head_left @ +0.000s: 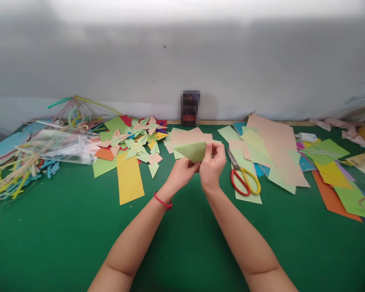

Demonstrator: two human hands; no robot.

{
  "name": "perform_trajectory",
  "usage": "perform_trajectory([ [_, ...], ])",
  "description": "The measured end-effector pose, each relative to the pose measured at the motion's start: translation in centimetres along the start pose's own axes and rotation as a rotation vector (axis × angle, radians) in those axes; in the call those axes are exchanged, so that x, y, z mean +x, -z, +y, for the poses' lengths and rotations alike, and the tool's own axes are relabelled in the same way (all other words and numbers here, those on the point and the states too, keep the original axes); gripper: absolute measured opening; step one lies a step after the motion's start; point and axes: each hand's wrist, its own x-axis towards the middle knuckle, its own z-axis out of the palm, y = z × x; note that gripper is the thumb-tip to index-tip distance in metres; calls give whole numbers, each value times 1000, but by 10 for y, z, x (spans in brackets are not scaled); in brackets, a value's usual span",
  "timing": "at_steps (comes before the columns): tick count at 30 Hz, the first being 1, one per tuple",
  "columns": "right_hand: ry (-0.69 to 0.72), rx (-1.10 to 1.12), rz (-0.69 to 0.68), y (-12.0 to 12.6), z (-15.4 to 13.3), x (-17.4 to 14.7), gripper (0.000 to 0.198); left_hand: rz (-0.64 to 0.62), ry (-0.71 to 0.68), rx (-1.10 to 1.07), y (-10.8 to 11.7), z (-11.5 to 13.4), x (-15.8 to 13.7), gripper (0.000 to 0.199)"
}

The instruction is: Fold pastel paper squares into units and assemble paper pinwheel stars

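Between my two hands is a light green folded paper (192, 151), held up above the table and shaped like a long triangle with its point to the left. My left hand (184, 172) is closed on its lower edge from below; some of its fingertips are hidden behind the paper. At the right end, my right hand (213, 164) pinches the paper between thumb and fingers. Scissors (241, 176) with one red and one yellow handle lie just right of my right hand, on a pale green sheet (252, 198).
Folded paper pieces (142, 142) are heaped at the back left, near a yellow sheet (130, 178). Pink sheets (280, 142) and coloured papers (331, 170) spread over the right side. Paper strips (21, 174) and a clear plastic bag (67, 146) lie far left. A dark, blurred-out object (190, 108) stands against the wall.
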Motion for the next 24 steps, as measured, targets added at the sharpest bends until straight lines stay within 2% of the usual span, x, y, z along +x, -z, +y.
perform_trajectory([
  [4,2,21,0,1,0,2,24,13,-14,-12,-1,0,0,19],
  [9,-5,32,-15,0,1,1,24,123,24,93,-3,3,-1,14],
  [12,4,36,-5,1,0,1,23,159,28,83,-4,4,-1,15],
  [20,4,37,5,2,-2,3,24,51,17,-58,-6,0,1,15],
  [24,4,49,8,3,-3,3,24,42,-14,-30,-11,-4,2,17],
])
